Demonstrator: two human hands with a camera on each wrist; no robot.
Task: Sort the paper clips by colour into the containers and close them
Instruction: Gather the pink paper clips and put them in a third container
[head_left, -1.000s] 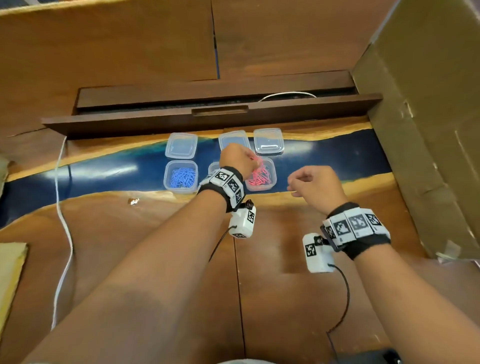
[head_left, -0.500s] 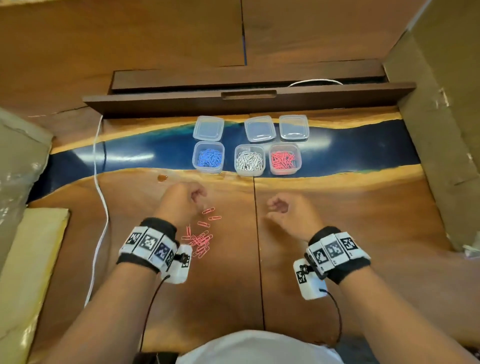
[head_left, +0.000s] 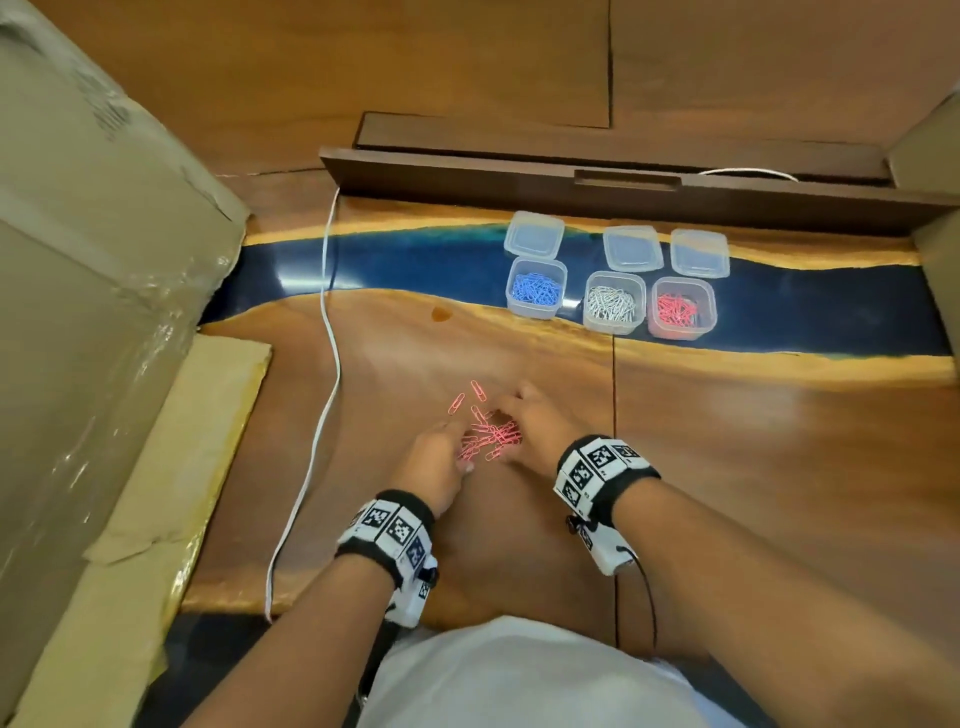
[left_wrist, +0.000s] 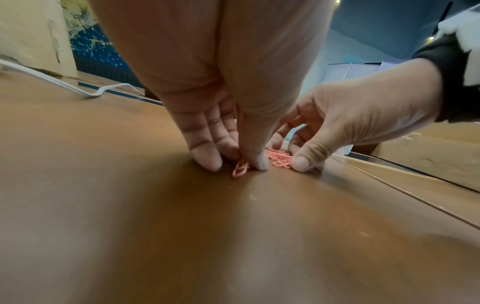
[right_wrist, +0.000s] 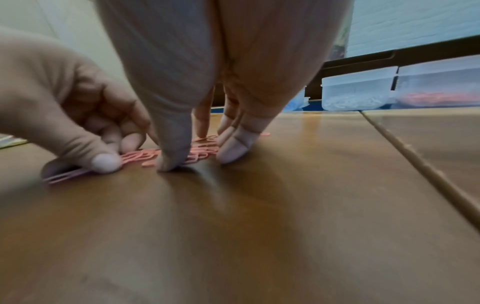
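Observation:
A loose heap of red paper clips (head_left: 491, 435) lies on the wooden table (head_left: 779, 467), with a few strays (head_left: 457, 402) just beyond it. My left hand (head_left: 457, 444) comes in from the left and pinches a red clip (left_wrist: 240, 169) between thumb and fingers. My right hand (head_left: 511, 418) comes in from the right, and its thumb and fingers (right_wrist: 233, 153) curl down round the heap (right_wrist: 200, 151). Three open tubs stand at the back: blue clips (head_left: 536, 288), white clips (head_left: 613, 304), red clips (head_left: 680, 310). A clear lid lies behind each: (head_left: 534, 235), (head_left: 632, 248), (head_left: 700, 253).
A white cable (head_left: 324, 364) runs down the table's left side. Cardboard boxes (head_left: 93, 260) stand at the left, another (head_left: 935, 156) at the far right. A dark wooden ledge (head_left: 623, 187) crosses behind the lids. My white shirt (head_left: 519, 675) is at the near edge.
Both hands have closed in on the red heap. The right hand moved left to it and the left hand moved onto its near side. The clips are now bunched closer together.

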